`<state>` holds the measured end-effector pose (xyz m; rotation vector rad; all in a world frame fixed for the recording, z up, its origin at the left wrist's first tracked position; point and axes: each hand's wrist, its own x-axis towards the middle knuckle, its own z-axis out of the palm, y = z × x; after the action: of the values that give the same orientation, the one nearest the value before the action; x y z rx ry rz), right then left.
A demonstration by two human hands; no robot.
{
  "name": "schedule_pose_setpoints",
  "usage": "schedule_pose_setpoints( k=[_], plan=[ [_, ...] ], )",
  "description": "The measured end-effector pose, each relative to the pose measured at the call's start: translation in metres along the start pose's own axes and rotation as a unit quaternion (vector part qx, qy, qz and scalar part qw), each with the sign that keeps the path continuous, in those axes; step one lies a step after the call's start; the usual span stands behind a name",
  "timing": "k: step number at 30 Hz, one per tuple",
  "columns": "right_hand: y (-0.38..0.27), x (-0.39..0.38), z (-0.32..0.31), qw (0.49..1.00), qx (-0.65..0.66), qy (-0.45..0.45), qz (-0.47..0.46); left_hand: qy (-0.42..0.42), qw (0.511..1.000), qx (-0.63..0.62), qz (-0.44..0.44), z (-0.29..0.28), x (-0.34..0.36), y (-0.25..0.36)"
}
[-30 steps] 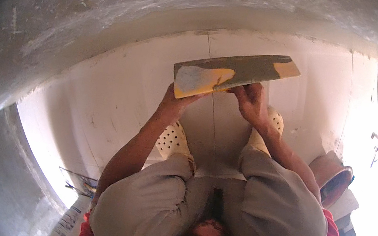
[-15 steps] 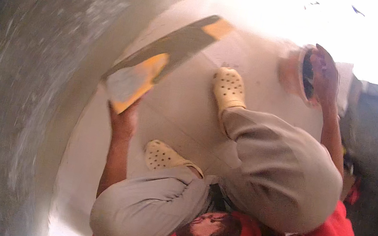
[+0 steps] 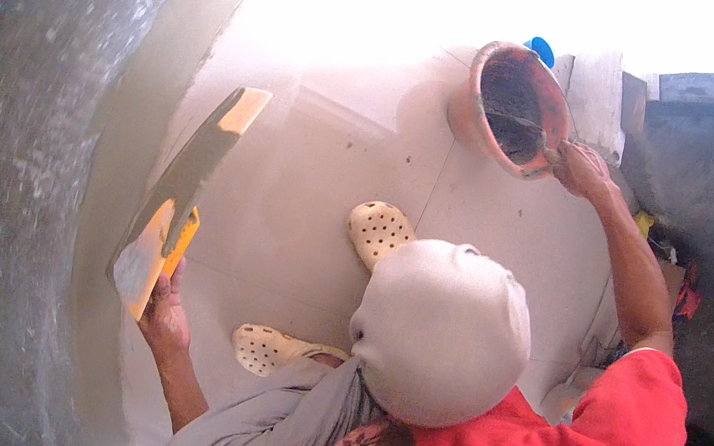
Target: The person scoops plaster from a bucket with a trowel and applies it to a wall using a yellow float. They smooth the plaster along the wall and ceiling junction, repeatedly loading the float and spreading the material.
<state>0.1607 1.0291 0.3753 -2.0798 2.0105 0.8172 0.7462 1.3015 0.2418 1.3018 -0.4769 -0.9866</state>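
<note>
Blown-out glare at top, dim grey edges, strong fisheye bending, slightly soft focus

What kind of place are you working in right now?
Probably a room under construction or renovation: a rough grey plastered wall, an orange bucket of wet grey mortar on pale floor tiles, and a yellow plastering float in the left hand.
</note>
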Motion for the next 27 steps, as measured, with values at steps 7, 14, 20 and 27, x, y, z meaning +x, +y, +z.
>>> schedule_pose_setpoints(
  k=[7, 14, 20, 27],
  plan=[
    [0.022, 0.009, -0.070, 0.999, -0.027, -0.012, -0.043, -0.015, 0.995, 0.094, -0.002, 0.047, 0.001, 0.024],
    [0.002, 0.046, -0.040, 0.988, -0.113, 0.034, -0.103, -0.062, 0.983, 0.171, -0.017, 0.068, 0.011, 0.038],
    [-0.001, 0.039, -0.050, 0.985, -0.119, -0.022, -0.121, -0.045, 0.983, 0.177, 0.014, 0.065, 0.010, 0.043],
    [0.000, 0.037, -0.093, 0.979, -0.141, 0.032, -0.146, -0.030, 0.986, 0.166, 0.007, 0.072, 0.004, 0.049]
  ],
)
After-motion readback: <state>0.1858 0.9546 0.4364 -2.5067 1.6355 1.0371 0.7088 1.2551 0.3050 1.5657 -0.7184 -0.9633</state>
